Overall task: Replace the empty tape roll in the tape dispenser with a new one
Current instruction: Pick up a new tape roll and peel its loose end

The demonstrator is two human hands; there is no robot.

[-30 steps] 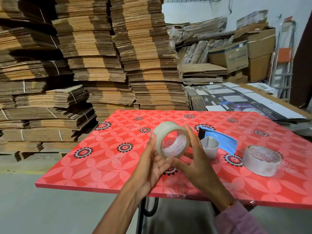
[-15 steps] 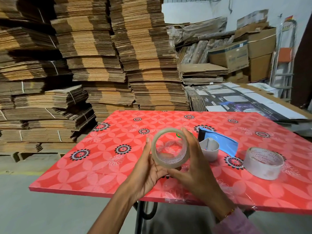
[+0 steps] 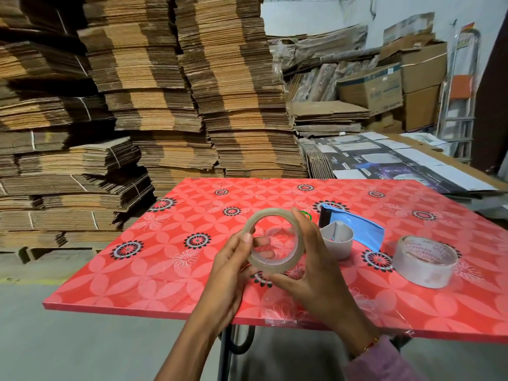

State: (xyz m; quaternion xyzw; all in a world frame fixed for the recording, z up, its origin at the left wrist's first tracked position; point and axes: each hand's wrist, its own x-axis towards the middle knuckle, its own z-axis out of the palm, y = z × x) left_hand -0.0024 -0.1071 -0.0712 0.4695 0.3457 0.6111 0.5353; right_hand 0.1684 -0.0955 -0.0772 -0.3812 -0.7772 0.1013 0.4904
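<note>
Stacks of flat cardboard (image 3: 143, 105) fill the upper left and middle of the frame, behind the red flowered surface (image 3: 165, 268) that spreads across the lower half.

At lower centre, the left hand (image 3: 229, 270) grips the left rim of a clear tape roll (image 3: 275, 240), thumb on the outer edge and fingers showing through the hole. The roll is held above the surface, tilted so its opening faces the camera. The right hand (image 3: 316, 273) is closed on the roll's right and lower rim, fingers curled over the top right edge. A pink sleeve (image 3: 382, 364) shows at the wrist, lower right.

Just right of the hands, a blue tape dispenser (image 3: 357, 232) lies on the surface, with a grey cup-shaped part (image 3: 336, 240) at its near end. Whether that part is attached cannot be told. Further right, well apart from the hands, a wider tape roll (image 3: 424, 261) lies flat on the surface. Brown boxes (image 3: 398, 86) are piled in the upper right of the frame.
</note>
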